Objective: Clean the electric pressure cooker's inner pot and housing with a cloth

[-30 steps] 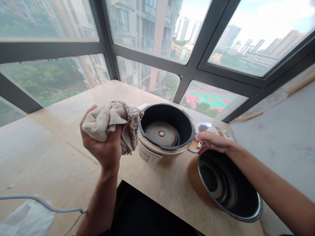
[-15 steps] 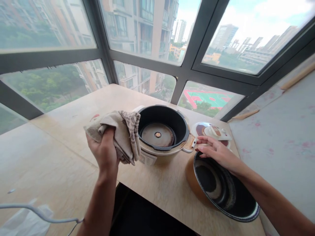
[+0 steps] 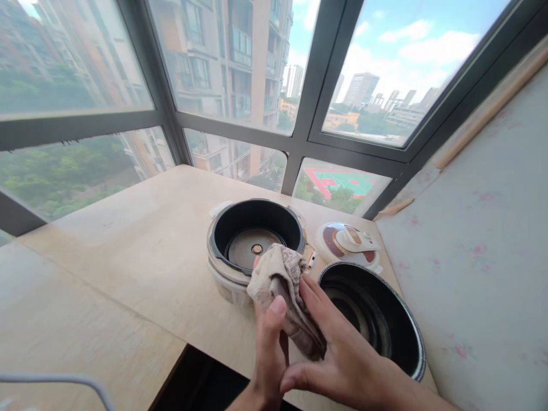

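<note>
A beige, stained cloth (image 3: 282, 291) is bunched between both hands in front of me. My left hand (image 3: 269, 348) grips it from below, thumb up against the fabric. Flat against the cloth's right side lies my right hand (image 3: 342, 354), fingers stretched out. Just behind the cloth stands the open cooker body (image 3: 257, 228), black inside with a round metal heating plate. The loose black inner pot (image 3: 377, 314) rests on the wooden counter to the right of my hands, and the cooker's lid (image 3: 349, 242) sits beyond it.
The wooden counter (image 3: 128, 268) runs along large windows with dark frames. A white cable (image 3: 55, 381) crosses the lower left corner. A pale flowered wall (image 3: 479, 257) closes the right side. A dark gap (image 3: 205, 382) opens below the counter's front edge.
My left hand has carried the cloth from the cooker's left to its front. My right hand left the cooker's handle and now rests on the cloth. The view shifted right.
</note>
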`<act>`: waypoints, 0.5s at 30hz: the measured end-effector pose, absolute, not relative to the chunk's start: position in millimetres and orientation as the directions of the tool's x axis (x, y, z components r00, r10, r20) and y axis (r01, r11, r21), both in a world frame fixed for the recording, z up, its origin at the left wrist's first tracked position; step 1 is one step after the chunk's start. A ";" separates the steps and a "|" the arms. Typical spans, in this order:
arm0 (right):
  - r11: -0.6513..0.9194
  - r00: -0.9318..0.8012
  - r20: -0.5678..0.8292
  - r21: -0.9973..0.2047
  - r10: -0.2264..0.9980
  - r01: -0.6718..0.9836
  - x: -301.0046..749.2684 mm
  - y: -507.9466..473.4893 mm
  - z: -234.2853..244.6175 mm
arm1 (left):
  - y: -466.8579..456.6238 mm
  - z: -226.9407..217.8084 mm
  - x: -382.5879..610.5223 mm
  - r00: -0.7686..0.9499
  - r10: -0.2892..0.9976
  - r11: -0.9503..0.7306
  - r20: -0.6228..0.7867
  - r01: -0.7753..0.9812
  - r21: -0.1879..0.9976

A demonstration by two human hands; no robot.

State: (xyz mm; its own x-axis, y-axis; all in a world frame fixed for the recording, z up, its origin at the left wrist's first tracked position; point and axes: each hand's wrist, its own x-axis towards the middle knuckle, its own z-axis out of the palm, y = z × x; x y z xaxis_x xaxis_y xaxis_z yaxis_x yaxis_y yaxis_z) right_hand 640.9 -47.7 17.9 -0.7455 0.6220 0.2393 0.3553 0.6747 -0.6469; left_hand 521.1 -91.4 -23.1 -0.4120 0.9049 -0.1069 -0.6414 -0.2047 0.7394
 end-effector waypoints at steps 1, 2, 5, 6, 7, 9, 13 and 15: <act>0.625 -0.696 0.241 -0.688 0.676 0.369 642.0 -46.0 15.9 | -94.1 -21.7 522.5 -0.304 0.950 -0.168 -0.066 -0.681 0.713; 0.567 -0.643 0.235 -0.733 0.729 0.375 644.3 -44.5 14.7 | -97.6 -19.4 523.3 -0.202 0.979 -0.130 -0.022 -0.706 0.696; 0.348 -0.508 0.111 -0.848 0.854 0.401 655.2 -41.6 17.2 | -107.4 -15.6 527.4 -0.008 0.994 -0.080 0.108 -0.721 0.688; 0.282 -0.482 0.053 -0.865 0.875 0.416 659.6 -41.2 19.8 | -108.6 -18.1 530.7 0.021 0.989 -0.088 0.148 -0.718 0.691; 0.235 -0.465 0.008 -0.870 0.885 0.433 664.4 -40.8 22.7 | -108.2 -23.5 535.1 0.041 0.982 -0.103 0.186 -0.707 0.699; 0.200 -0.447 -0.029 -0.867 0.894 0.457 674.4 -39.3 28.0 | -102.9 -41.3 545.9 0.061 0.966 -0.153 0.251 -0.650 0.745; 0.189 -0.415 -0.012 -0.879 0.910 0.438 697.5 -30.1 30.7 | -90.9 -73.0 560.8 0.060 0.939 -0.279 0.340 -0.447 0.850; 0.154 -0.363 -0.013 -0.892 0.932 0.426 710.0 -21.2 29.8 | -92.3 -68.7 557.6 0.120 0.940 -0.240 0.318 -0.427 0.872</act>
State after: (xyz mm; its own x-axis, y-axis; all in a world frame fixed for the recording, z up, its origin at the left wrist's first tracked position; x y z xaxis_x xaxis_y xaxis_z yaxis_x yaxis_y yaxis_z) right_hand 710.0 -21.2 29.8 -0.3634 0.9316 -0.0125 0.4258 0.1541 -0.8916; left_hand 557.6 -92.3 -68.7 0.1202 0.9404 0.3180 -0.4272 -0.2402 0.8717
